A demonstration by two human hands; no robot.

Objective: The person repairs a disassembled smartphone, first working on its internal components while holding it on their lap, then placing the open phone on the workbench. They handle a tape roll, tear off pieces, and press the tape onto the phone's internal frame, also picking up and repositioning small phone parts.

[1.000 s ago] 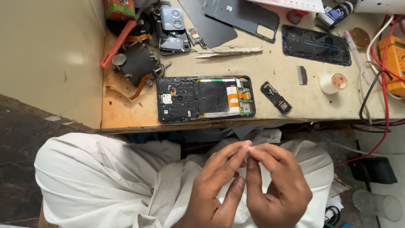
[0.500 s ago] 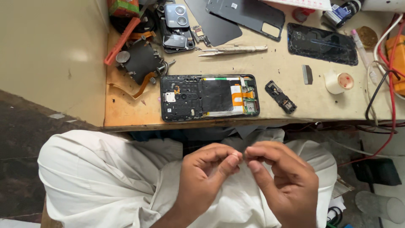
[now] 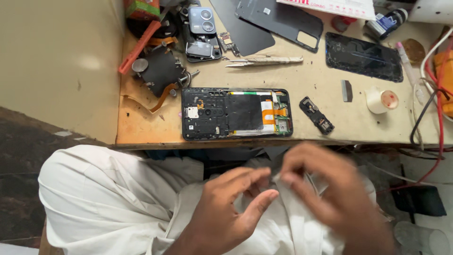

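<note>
Both hands dropped lower vs 0.5 s ago, right hand (image 3: pixel 339 198) blurred, fingertips meeting left hand (image 3: pixel 231 208) fingertips, pinched item can't tell, opened phone (image 3: pixel 236 113) lying crosswise ahead on bench (image 3: pixel 321 85).

Opened phone (image 3: pixel 236 113), tweezers (image 3: pixel 264 60), tape roll (image 3: pixel 381 100) on the workbench (image 3: pixel 141 127).

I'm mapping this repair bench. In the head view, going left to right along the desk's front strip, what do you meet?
Opened phone with its back off → small black component → small grey block → roll of white tape → red and white cables.
</note>
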